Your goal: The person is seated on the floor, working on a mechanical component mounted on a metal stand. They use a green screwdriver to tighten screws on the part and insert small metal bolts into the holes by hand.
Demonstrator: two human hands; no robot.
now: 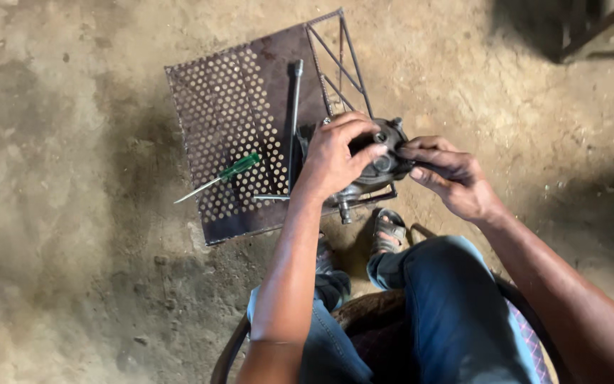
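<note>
A dark round metal engine part (pixel 381 160) is held between both hands at the desk's (pixel 239 107) near right edge. The left hand (pixel 335 156) is curled over its top; the right hand (pixel 453 178) is pinched on its right rim.

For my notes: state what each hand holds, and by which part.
Both hands grip one dark round metal engine part. The left hand clasps its top left side; the right hand pinches its right edge with the fingertips.
</note>
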